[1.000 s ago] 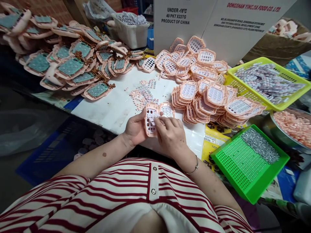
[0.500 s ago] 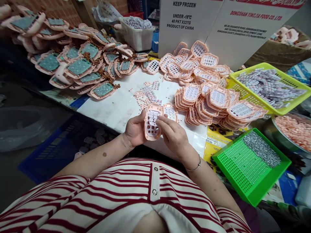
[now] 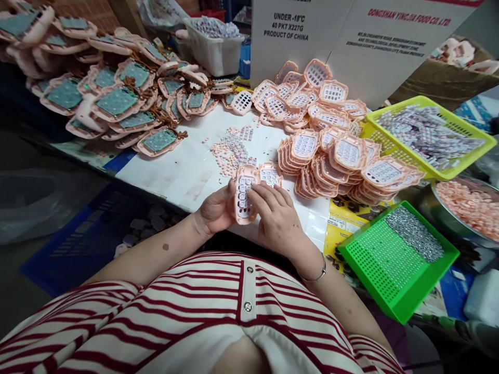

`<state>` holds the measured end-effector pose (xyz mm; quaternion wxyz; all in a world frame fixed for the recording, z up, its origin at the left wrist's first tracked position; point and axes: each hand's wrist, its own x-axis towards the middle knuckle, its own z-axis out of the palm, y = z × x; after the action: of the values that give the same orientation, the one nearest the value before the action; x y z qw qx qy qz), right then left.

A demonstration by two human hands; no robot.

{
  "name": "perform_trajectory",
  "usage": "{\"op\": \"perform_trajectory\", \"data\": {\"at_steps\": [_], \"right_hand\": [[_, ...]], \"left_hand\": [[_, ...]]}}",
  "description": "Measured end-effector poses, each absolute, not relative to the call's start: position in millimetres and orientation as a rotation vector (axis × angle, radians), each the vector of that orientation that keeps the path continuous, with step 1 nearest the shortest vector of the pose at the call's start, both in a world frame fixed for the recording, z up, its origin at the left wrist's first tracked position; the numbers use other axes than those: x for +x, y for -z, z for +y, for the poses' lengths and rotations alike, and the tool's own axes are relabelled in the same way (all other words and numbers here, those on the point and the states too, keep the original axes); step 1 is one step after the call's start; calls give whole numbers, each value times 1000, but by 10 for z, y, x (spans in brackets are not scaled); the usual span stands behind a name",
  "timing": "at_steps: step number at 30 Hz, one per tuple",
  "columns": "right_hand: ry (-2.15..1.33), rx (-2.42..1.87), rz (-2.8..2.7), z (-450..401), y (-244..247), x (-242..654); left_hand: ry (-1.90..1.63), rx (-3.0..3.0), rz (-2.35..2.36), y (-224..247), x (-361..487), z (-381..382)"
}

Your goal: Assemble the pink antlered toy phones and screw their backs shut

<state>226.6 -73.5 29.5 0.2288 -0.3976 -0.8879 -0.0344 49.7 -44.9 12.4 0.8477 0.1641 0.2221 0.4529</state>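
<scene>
A pink plastic shell with a white keypad and dark holes is held upright in my left hand, thumb on its left edge. My right hand reaches over its right side, fingertips on the keypad; whether they pinch a small key is too small to tell. Just behind my right fingers another pink shell with a white keypad lies on the white table surface. Small pink and white keys are scattered beyond the shells.
Stacked pink shells stand right of centre; shells with green boards pile at left. At right are a yellow basket, a metal bowl and a green tray. A white carton stands behind.
My right fingers have moved slightly over the keypad of the held shell, and fewer dark holes show in it. The view has shifted a little.
</scene>
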Motion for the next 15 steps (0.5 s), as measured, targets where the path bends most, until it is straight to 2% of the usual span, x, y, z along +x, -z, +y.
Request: {"op": "perform_trajectory", "data": {"at_steps": [9, 12, 15], "right_hand": [[135, -1215, -2475, -844, -254, 2044], [-92, -1152, -2423, -809, -226, 2058], [-629, -975, -2196, -775, -118, 2116]], "left_hand": [[-923, 568, 457, -76, 476, -439], [-1016, 790, 590, -75, 485, -432], [-1265, 1290, 869, -130, 501, -408]]}}
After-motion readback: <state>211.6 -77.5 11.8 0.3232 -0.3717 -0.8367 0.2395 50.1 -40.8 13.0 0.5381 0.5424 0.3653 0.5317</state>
